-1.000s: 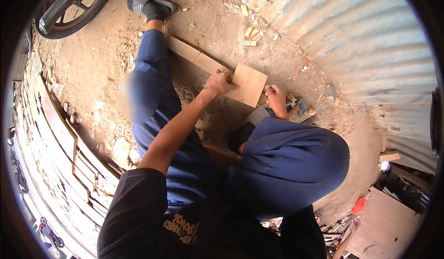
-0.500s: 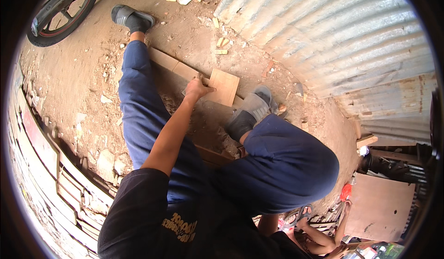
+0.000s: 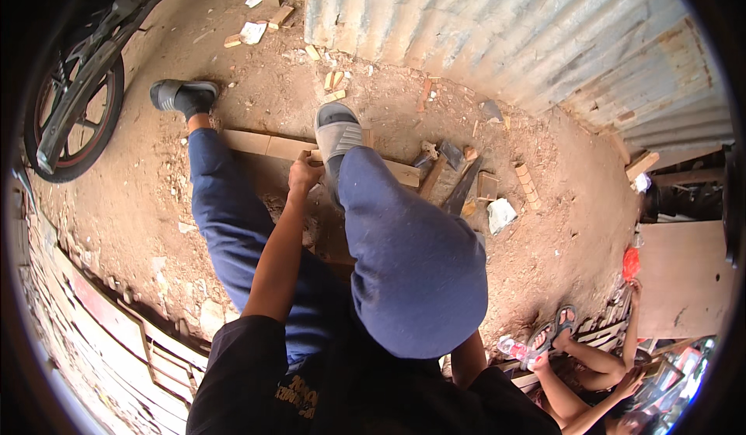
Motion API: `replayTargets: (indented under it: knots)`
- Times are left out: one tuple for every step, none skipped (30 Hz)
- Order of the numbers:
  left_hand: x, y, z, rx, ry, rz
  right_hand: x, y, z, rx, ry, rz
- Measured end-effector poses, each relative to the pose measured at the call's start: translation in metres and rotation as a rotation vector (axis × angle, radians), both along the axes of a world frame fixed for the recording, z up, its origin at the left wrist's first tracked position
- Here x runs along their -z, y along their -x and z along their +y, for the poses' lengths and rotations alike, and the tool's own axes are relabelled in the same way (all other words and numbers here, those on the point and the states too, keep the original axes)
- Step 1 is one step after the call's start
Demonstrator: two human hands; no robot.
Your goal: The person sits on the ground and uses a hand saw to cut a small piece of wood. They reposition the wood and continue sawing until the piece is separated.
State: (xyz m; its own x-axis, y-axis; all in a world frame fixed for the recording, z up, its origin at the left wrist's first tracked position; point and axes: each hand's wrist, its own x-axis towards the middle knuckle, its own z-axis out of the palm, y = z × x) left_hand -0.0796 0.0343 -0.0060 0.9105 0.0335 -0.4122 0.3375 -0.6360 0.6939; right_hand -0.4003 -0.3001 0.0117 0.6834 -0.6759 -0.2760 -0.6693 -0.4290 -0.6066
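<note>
My left hand is closed on the edge of a light wooden board, most of which lies hidden under my foot and leg. It rests by a long wooden plank on the dirt. My right foot, in a grey slide sandal, is set over the wood beside that hand. My right arm goes down behind my bent right knee, and its hand is hidden.
Wood offcuts, a dark blade-like piece and a white scrap lie right of my foot. A motorcycle stands far left, corrugated metal sheeting far right. Another person's legs are at lower right.
My right foot has moved left and over the wood, covering the square board seen before. My left hand stays at the board's edge. The view has shifted, showing more offcuts on the right.
</note>
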Motion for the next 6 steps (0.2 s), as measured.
replayTargets:
  knots:
    - [0.002,0.004,0.003,0.008,0.0,-0.015,0.007,-0.004,0.006,-0.004,0.023,-0.035]
    - [0.003,0.008,0.003,0.02,0.043,-0.045,0.012,-0.009,0.009,-0.008,0.051,-0.069]
    - [0.005,0.008,0.002,0.006,0.114,-0.03,0.016,-0.011,0.013,-0.012,0.079,-0.103]
    - [0.002,0.014,-0.003,0.0,0.185,-0.002,0.029,-0.002,0.015,0.04,-0.017,-0.132]
    - [0.001,0.013,-0.004,-0.024,0.262,0.011,0.042,-0.006,0.014,0.075,-0.107,-0.174]
    - [0.004,0.011,-0.002,0.007,0.285,0.029,0.051,-0.003,0.013,0.084,-0.116,-0.173]
